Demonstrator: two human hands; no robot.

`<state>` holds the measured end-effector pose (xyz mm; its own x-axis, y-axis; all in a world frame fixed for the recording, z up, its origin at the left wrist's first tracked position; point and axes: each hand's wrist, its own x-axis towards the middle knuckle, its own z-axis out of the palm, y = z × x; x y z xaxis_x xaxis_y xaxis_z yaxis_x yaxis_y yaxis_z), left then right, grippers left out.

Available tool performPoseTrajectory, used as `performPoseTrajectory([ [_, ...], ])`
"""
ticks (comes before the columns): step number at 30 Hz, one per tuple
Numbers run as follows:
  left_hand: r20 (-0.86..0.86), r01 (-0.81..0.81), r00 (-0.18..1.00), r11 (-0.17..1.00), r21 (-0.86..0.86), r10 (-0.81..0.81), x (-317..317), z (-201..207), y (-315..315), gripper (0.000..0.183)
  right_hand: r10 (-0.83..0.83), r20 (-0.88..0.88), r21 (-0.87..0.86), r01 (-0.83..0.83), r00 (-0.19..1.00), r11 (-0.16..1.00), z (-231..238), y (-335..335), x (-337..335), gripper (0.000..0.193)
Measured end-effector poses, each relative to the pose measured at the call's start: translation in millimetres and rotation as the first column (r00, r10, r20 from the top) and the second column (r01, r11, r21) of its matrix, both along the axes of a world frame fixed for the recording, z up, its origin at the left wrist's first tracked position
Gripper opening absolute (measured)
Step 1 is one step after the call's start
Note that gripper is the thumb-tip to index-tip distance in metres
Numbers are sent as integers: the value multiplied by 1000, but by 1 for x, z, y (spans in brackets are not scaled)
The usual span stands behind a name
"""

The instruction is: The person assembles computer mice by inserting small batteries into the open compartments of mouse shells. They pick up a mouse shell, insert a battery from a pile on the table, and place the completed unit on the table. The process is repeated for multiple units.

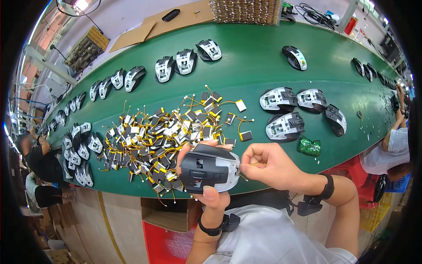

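Observation:
A black and silver computer mouse lies tilted in my left hand, the thumb on its near side and the fingers round its far side. My right hand pinches a thin yellow wire against the silver end of the mouse; the wire's far end is hidden by the fingers. Just behind the mouse spreads a big heap of small flat battery packs, silver and dark, with yellow tape and short wires ending in white plugs.
Several mice sit to the right of the heap, near a crumpled green packet. More mice line the far belt and cluster at left. A cardboard box is below the table edge. Other people work at both ends.

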<state>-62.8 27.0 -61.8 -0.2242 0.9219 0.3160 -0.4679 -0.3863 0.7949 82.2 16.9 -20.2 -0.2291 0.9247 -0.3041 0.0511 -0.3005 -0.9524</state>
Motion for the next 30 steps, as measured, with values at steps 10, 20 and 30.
performPoseTrajectory([
  [10,-55,6,998,1000,3,-6,-6,5,0,99,-20,-4,78,20,1000,997,4,1,-9,12],
  [20,-70,28,997,1000,-6,-29,0,2,-3,101,-8,46,65,5,999,998,-2,4,-5,16],
  [30,-97,-11,995,998,54,16,-6,9,-6,101,-70,-130,-83,60,989,995,6,1,-17,13],
])
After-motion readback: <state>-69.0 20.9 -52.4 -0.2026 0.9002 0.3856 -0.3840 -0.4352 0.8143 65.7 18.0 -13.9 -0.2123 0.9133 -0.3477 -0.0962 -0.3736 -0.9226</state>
